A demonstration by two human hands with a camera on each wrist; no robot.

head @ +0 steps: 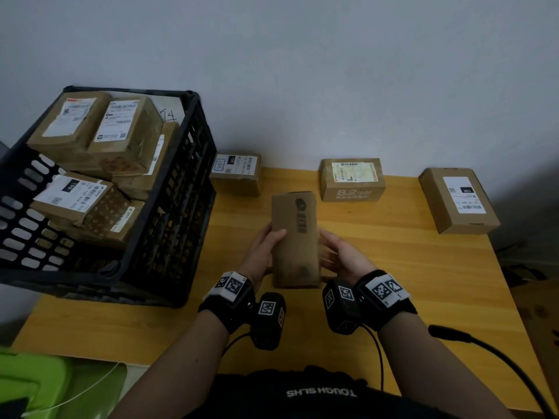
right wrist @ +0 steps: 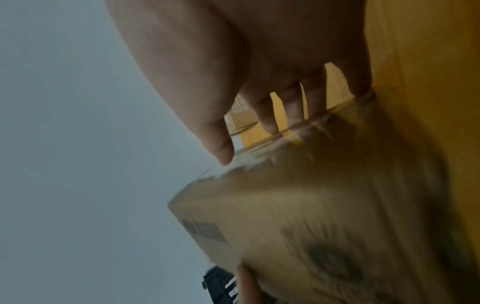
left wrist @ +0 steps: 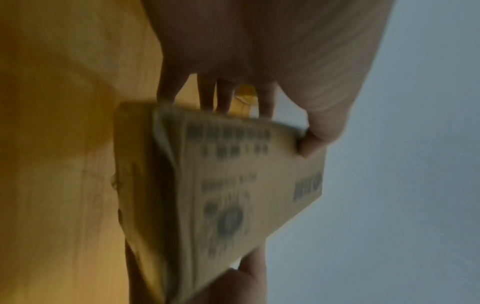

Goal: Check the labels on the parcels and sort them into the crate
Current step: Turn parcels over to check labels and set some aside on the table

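Note:
I hold a long brown cardboard parcel (head: 295,237) with dark print between both hands above the middle of the wooden table (head: 393,282). My left hand (head: 266,240) grips its left side, thumb on the top face. My right hand (head: 338,252) grips its right side. No white label shows on the upward face. In the left wrist view the parcel (left wrist: 233,185) is blurred, held by the left hand (left wrist: 259,115). In the right wrist view the parcel (right wrist: 324,205) fills the lower right under the right hand (right wrist: 259,123). A black crate (head: 169,207) at the left holds several labelled parcels (head: 121,131).
Three labelled parcels lie along the table's far edge: one beside the crate (head: 236,172), one in the middle (head: 352,179), one at the far right (head: 459,201). A grey wall stands behind. A green object (head: 45,385) lies at the lower left. A black cable (head: 499,361) crosses the table's right front.

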